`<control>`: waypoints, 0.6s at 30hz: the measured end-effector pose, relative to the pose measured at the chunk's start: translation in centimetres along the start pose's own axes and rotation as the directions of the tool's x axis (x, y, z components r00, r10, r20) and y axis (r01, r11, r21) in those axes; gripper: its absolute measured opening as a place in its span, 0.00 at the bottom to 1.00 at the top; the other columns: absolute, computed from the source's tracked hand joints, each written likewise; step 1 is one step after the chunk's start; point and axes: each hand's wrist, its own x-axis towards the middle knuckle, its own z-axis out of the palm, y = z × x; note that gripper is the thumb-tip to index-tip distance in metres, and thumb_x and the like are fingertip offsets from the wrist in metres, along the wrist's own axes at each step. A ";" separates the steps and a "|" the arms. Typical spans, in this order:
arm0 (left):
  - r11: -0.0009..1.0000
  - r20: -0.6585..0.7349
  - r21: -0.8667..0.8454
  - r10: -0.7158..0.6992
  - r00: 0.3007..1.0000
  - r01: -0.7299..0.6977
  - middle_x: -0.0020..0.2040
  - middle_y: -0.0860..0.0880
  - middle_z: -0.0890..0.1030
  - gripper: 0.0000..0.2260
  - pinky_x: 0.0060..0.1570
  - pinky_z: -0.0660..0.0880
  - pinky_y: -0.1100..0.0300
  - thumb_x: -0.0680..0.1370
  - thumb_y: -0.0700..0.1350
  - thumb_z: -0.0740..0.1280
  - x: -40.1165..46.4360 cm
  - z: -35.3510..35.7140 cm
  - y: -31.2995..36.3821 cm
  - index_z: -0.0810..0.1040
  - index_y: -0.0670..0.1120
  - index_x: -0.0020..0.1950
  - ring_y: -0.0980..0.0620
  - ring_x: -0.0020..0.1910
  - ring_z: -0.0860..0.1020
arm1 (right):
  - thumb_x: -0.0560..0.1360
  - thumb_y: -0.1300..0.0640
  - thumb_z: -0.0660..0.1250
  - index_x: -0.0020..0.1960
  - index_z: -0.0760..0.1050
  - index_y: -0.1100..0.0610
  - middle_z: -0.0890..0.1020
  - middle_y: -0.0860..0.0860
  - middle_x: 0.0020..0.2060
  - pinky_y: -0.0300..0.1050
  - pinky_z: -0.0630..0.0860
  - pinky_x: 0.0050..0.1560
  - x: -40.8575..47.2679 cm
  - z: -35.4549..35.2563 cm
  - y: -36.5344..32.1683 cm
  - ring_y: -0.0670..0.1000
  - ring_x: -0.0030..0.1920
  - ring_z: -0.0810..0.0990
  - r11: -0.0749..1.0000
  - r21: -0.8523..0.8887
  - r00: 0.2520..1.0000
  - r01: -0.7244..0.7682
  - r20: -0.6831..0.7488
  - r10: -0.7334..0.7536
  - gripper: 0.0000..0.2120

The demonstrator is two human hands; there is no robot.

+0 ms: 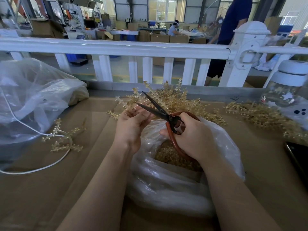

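Daylight flooding in, soft, even.
Back windows (166,10) blowing out; white railing (116,47) bowing from wide-angle distortion; plastic bag (166,184) catching mild glare; scissors (160,112) rendering sharp, far workshop blurring.

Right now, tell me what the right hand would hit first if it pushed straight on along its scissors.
Likely the pale plastic sprig pinched by the left hand; the right hand's open scissors seem to straddle it. Depth unclear.

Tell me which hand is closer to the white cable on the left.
Left. The left hand, holding a sprig, sits right of the white cable; the right hand, gripping the scissors, is farther right.
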 end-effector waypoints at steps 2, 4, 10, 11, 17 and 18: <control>0.999 0.016 0.025 0.036 0.999 -0.037 0.31 0.51 0.81 0.11 0.42 0.79 0.65 0.75 0.28 0.64 0.0 0.1 0.0 0.76 0.42 0.39 0.56 0.33 0.80 | 0.68 0.26 0.66 0.50 0.76 0.48 0.81 0.41 0.41 0.35 0.75 0.40 0.1 0.1 0.0 0.42 0.43 0.78 1.000 -0.007 1.000 -0.011 0.015 0.012 0.26; 0.996 0.036 0.052 0.065 0.997 -0.067 0.31 0.51 0.81 0.11 0.42 0.79 0.65 0.74 0.27 0.64 0.0 0.0 -0.1 0.74 0.41 0.39 0.56 0.34 0.81 | 0.68 0.26 0.66 0.50 0.76 0.47 0.81 0.40 0.41 0.33 0.73 0.39 0.1 0.1 0.0 0.42 0.43 0.78 1.000 -0.007 1.000 -0.011 0.018 0.011 0.26; 0.983 0.093 0.114 0.134 0.987 -0.144 0.30 0.52 0.81 0.06 0.41 0.78 0.65 0.65 0.34 0.71 0.1 -0.3 -0.2 0.76 0.41 0.38 0.55 0.34 0.79 | 0.67 0.24 0.66 0.47 0.75 0.46 0.80 0.40 0.38 0.35 0.75 0.38 0.2 0.1 0.2 0.42 0.40 0.78 1.000 -0.011 0.999 -0.021 0.030 0.021 0.26; 0.980 0.098 0.123 0.142 0.985 -0.154 0.30 0.51 0.81 0.05 0.40 0.78 0.65 0.64 0.36 0.71 0.1 -0.3 -0.2 0.77 0.42 0.36 0.55 0.34 0.79 | 0.67 0.24 0.66 0.46 0.75 0.46 0.80 0.40 0.38 0.37 0.75 0.37 0.2 0.1 0.2 0.41 0.39 0.78 1.000 -0.016 0.999 -0.025 0.030 0.026 0.26; 0.979 0.097 0.116 0.157 0.983 -0.168 0.35 0.49 0.84 0.07 0.39 0.78 0.66 0.65 0.35 0.72 0.1 -0.3 -0.2 0.79 0.40 0.42 0.56 0.36 0.82 | 0.64 0.20 0.58 0.44 0.75 0.45 0.79 0.40 0.34 0.33 0.69 0.32 0.4 0.0 0.1 0.39 0.35 0.75 0.996 -0.080 0.999 -0.048 0.008 0.049 0.30; 0.980 0.093 0.113 0.152 0.984 -0.162 0.35 0.49 0.85 0.07 0.39 0.78 0.66 0.67 0.34 0.71 0.1 -0.3 -0.2 0.79 0.40 0.43 0.56 0.36 0.82 | 0.64 0.20 0.58 0.44 0.75 0.45 0.79 0.40 0.33 0.33 0.68 0.32 0.4 0.0 0.1 0.39 0.35 0.75 0.995 -0.084 0.999 -0.049 0.006 0.050 0.30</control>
